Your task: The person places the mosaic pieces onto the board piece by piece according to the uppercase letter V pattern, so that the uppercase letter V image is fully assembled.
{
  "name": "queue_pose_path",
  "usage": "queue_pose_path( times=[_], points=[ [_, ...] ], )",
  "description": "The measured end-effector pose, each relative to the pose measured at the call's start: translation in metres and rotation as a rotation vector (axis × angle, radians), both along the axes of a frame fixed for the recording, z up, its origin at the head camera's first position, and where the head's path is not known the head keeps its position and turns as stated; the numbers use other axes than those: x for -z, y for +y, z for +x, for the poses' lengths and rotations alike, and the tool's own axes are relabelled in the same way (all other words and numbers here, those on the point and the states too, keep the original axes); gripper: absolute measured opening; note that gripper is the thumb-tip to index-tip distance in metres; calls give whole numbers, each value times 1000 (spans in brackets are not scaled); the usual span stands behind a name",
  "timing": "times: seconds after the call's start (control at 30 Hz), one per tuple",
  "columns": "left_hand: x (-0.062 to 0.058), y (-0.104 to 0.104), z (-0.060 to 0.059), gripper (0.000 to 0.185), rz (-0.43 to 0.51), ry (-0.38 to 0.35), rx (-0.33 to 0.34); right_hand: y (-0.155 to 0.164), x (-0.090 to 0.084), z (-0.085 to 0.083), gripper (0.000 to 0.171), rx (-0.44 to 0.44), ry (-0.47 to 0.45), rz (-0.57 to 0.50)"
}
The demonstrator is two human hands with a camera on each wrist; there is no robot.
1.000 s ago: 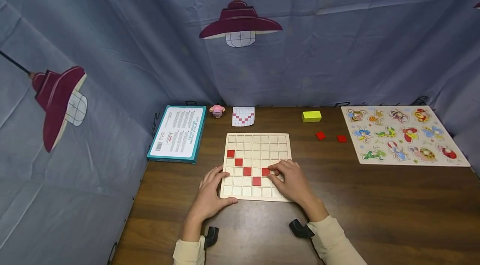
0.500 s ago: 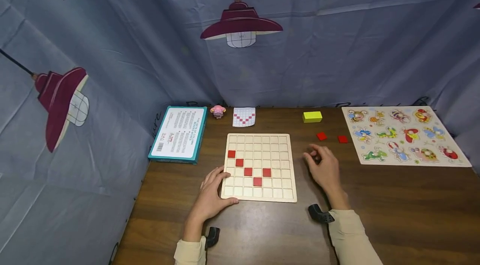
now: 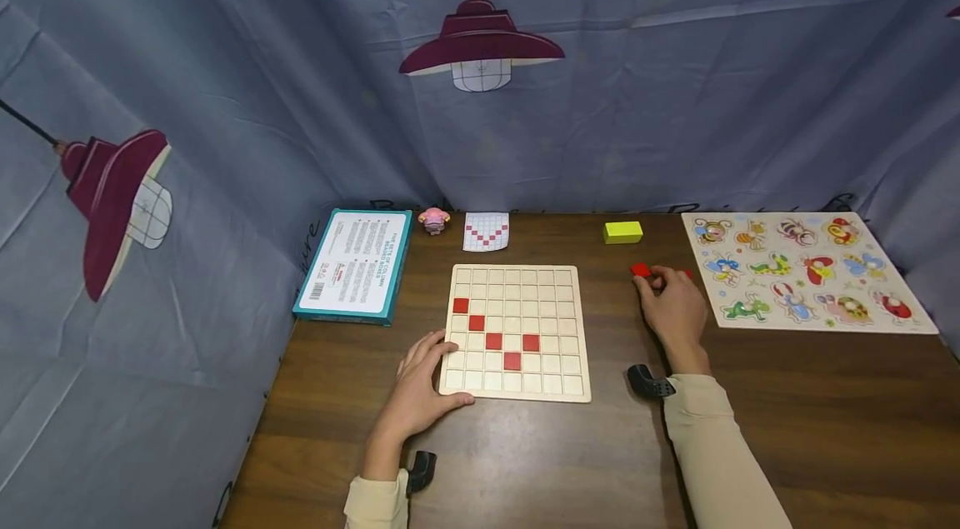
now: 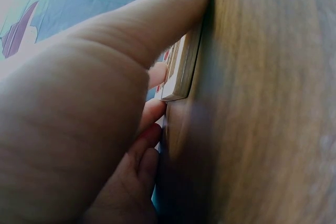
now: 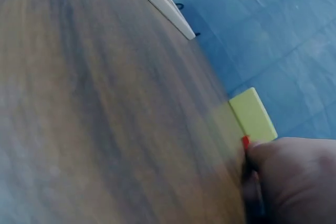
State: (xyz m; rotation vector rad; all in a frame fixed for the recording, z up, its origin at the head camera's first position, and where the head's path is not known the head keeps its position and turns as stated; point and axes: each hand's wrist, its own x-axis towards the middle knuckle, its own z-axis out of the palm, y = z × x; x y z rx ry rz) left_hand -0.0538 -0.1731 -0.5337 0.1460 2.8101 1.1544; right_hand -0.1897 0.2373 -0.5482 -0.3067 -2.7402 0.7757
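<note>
- The left hand [image 3: 415, 397] rests flat at the near-left corner of the grid board [image 3: 516, 331], with fingers [image 4: 157, 24] straight against its edge. In my judgement it should press there, so the board does not slide on the bench [image 3: 525, 462].
- The board lies in the middle of the bench and carries five red tiles. They make a slanting line with one tile [image 3: 531, 342] rising on the right side.
- The right hand [image 3: 672, 308] is further out, to the right of the board. Its fingers are curled down over two loose red tiles. One red tile [image 3: 641, 269] shows just at the fingertips; the other is nearly hidden under the hand.
- From the right wrist view, a bit of red [image 5: 245, 141] sits at the fingertips, but I cannot tell if the tile is really pinched or only touched.
- To do this step well, I think it is better to pinch one tile by its edges and lift it straight up, so the second tile is not pushed away.
- Beyond it lies a yellow block [image 3: 623, 232]. A pattern card [image 3: 487, 232] at the far edge shows a red V shape.
</note>
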Motion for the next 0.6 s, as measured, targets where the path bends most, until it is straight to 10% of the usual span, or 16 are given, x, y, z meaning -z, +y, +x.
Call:
queue_pose_path(
  times=[0.6],
  points=[
    [-2, 0, 1, 81, 6, -13, -9, 1, 3, 7, 38, -120, -46, 83]
  ],
)
